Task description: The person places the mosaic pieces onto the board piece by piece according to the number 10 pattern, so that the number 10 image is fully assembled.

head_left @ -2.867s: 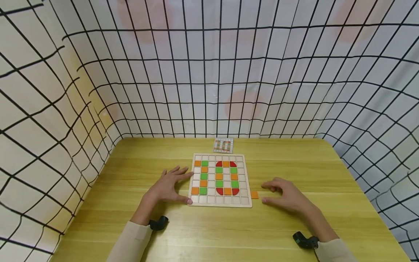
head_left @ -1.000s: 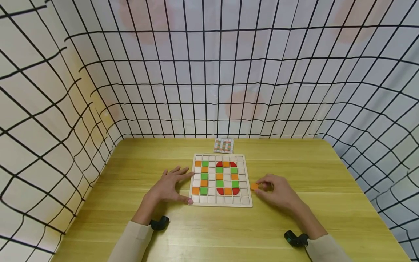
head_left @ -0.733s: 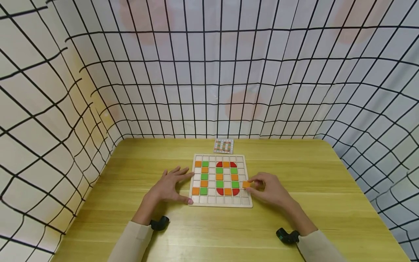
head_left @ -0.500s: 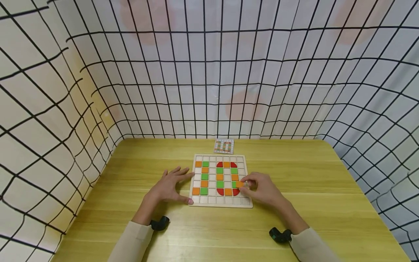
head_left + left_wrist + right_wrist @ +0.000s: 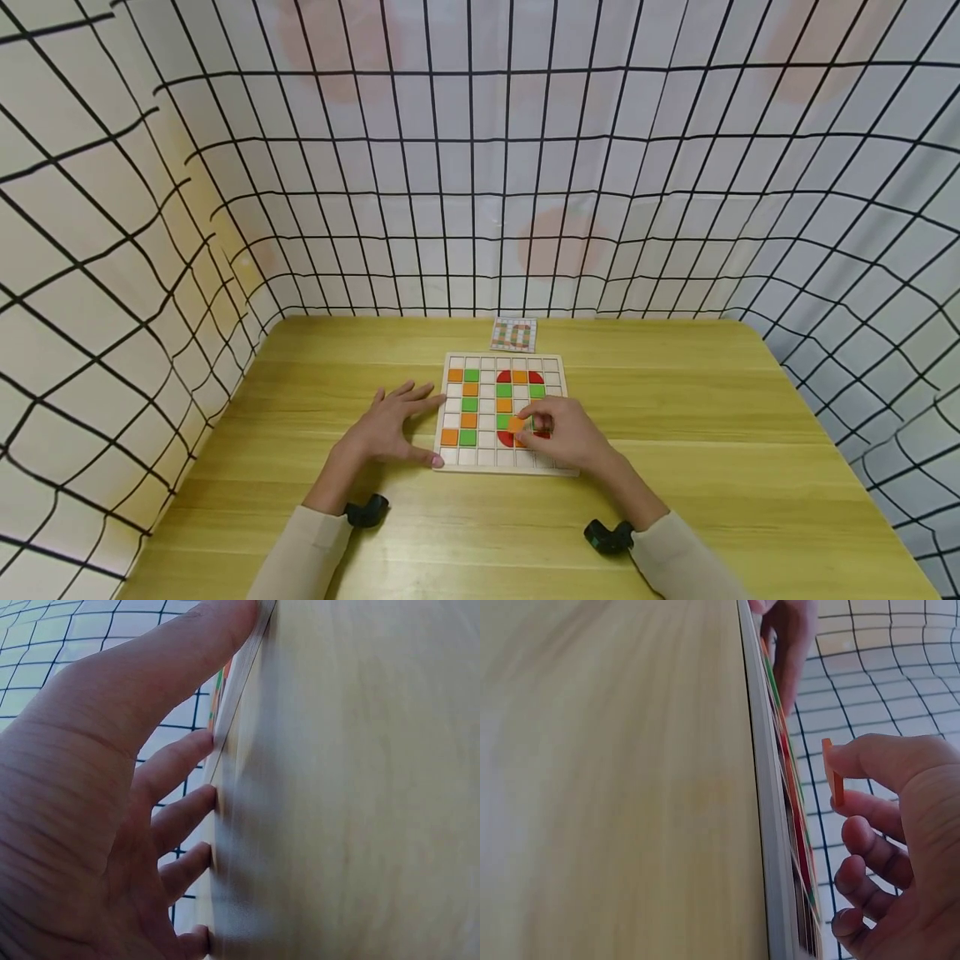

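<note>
A pale wooden grid board (image 5: 487, 457) lies on the table, with green, orange and red tiles set in its cells. My right hand (image 5: 566, 433) pinches a square orange tile (image 5: 832, 772) between thumb and index finger; in the right wrist view the tile is held above the board. From the head, that hand hides the board's lower right part. My left hand (image 5: 382, 427) rests at the board's left edge, fingers spread, thumb at the near left corner. In the left wrist view, the thumb (image 5: 187, 652) lies along the board's side and the other fingertips reach the table.
A small printed card (image 5: 513, 334) with a coloured grid pattern lies just behind the board. The wooden table (image 5: 480, 533) ends at a white backdrop (image 5: 450, 167) with black grid lines, which also rises on both sides.
My right hand first picked the orange tile off the table beside the board, then carried it left over the board's right half. The left hand stays at the left edge.
</note>
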`<state>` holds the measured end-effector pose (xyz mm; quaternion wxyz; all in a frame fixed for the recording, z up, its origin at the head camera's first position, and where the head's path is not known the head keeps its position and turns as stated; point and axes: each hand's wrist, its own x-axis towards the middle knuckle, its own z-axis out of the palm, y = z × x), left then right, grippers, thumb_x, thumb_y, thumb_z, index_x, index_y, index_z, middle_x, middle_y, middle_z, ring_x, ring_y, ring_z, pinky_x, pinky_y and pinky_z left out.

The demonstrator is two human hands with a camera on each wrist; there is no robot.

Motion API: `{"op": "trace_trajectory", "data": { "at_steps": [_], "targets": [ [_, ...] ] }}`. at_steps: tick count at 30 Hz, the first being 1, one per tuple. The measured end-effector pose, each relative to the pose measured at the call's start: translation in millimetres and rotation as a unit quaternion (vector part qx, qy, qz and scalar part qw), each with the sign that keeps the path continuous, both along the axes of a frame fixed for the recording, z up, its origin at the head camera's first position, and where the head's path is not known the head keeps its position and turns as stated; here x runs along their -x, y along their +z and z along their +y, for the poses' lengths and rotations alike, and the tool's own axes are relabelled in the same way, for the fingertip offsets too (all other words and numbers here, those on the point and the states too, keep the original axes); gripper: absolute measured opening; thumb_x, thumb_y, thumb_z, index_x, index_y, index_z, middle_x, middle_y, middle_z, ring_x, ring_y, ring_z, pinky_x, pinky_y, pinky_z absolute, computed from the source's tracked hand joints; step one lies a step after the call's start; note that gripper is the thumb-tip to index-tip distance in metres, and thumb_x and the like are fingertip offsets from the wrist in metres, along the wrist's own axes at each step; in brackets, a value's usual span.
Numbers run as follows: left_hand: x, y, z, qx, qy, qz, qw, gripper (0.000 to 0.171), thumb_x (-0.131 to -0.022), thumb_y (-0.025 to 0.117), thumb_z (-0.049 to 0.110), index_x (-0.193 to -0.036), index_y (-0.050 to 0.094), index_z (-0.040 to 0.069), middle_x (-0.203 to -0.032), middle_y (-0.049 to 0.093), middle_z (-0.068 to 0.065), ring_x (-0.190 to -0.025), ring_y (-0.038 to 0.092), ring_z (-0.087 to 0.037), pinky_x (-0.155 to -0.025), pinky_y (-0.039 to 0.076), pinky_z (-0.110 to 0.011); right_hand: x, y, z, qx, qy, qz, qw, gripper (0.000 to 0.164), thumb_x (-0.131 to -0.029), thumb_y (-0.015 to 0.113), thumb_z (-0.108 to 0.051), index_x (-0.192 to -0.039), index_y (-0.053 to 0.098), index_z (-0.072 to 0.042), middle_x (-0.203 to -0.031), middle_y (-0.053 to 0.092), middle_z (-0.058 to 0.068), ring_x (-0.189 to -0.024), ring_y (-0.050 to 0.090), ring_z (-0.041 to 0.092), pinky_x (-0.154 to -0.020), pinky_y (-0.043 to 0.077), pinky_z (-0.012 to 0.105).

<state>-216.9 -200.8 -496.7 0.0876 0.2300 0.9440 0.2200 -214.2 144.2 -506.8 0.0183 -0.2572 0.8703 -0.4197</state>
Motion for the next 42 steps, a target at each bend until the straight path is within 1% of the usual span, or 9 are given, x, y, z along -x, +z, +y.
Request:
{"op": "trace_trajectory", "data": {
  "at_steps": [4, 10, 13, 18, 26, 36, 42],
  "targets": [
    [0.6, -3.4, -0.9, 0.000, 0.000, 0.002, 1.0000, 0.107, -0.065, 0.082, 0.076, -0.156, 0.047, 0.032, -0.168, 0.035, -0.006, -0.158, 0.021, -0.040, -0.121, 0.007, -0.075, -0.8, -0.4, -12.9, -0.009, 0.005, 0.001, 1.000, 0.019, -0.087, 0.082, -0.025, -0.100, 0.078, -0.012, -0.074, 0.059, -0.002, -0.065, 0.047, 0.008, -0.059, 0.041, 0.021],
    [0.6, -3.8, -0.4, 0.002, 0.002, 0.003, 1.0000, 0.107, -0.065, 0.082, 0.076, -0.156, 0.047, 0.032, -0.168, 0.035, -0.006, -0.158, 0.021, -0.041, -0.121, 0.007, -0.076, -1.0, -4.2, -28.2, -0.050, 0.012, 0.019, 0.998, 0.020, -0.087, 0.083, -0.032, -0.102, 0.079, -0.020, -0.071, 0.058, -0.012, -0.066, 0.050, 0.007, -0.061, 0.042, 0.021],
    [0.4, -2.2, 0.5, 0.004, 0.002, 0.002, 1.0000, 0.106, -0.066, 0.082, 0.076, -0.156, 0.047, 0.033, -0.168, 0.034, -0.005, -0.158, 0.021, -0.041, -0.122, 0.007, -0.075, -1.3, -6.2, -33.1, -0.062, 0.013, 0.024, 0.998, 0.021, -0.086, 0.083, -0.033, -0.102, 0.079, -0.020, -0.069, 0.056, -0.014, -0.066, 0.051, 0.006, -0.061, 0.042, 0.021],
    [1.1, -1.9, 0.9, 0.008, -0.001, 0.003, 1.0000, 0.106, -0.066, 0.082, 0.076, -0.156, 0.047, 0.033, -0.168, 0.034, -0.006, -0.158, 0.022, -0.041, -0.121, 0.007, -0.076, -2.0, -8.0, -37.8, -0.080, 0.013, 0.030, 0.996, 0.019, -0.086, 0.083, -0.033, -0.101, 0.079, -0.020, -0.068, 0.055, -0.014, -0.064, 0.050, 0.004, -0.059, 0.042, 0.020],
    [1.7, -3.2, 0.1, 0.007, 0.002, 0.005, 1.0000, 0.106, -0.065, 0.082, 0.077, -0.155, 0.048, 0.033, -0.168, 0.035, -0.006, -0.158, 0.022, -0.041, -0.121, 0.007, -0.075, -3.0, -8.3, -43.1, -0.104, 0.008, 0.054, 0.993, 0.020, -0.086, 0.081, -0.034, -0.101, 0.081, -0.021, -0.068, 0.057, -0.010, -0.066, 0.050, 0.003, -0.061, 0.042, 0.021],
    [1.5, -1.4, 0.1, 0.004, 0.002, 0.004, 1.0000, 0.106, -0.065, 0.082, 0.077, -0.155, 0.048, 0.033, -0.168, 0.035, -0.006, -0.158, 0.021, -0.041, -0.122, 0.006, -0.075, -4.1, -5.5, -44.0, -0.111, -0.001, 0.047, 0.993, 0.025, -0.085, 0.082, -0.036, -0.103, 0.080, -0.018, -0.069, 0.057, -0.009, -0.065, 0.049, 0.003, -0.061, 0.042, 0.020],
    [0.9, -1.8, -0.5, 0.006, 0.002, 0.003, 1.0000, 0.105, -0.066, 0.082, 0.076, -0.156, 0.047, 0.033, -0.168, 0.034, -0.006, -0.158, 0.020, -0.040, -0.122, 0.005, -0.074, -4.7, -4.5, -42.5, -0.090, 0.002, 0.029, 0.996, 0.024, -0.086, 0.082, -0.034, -0.103, 0.080, -0.018, -0.070, 0.058, -0.009, -0.067, 0.051, 0.005, -0.063, 0.044, 0.022]
  ]
}}
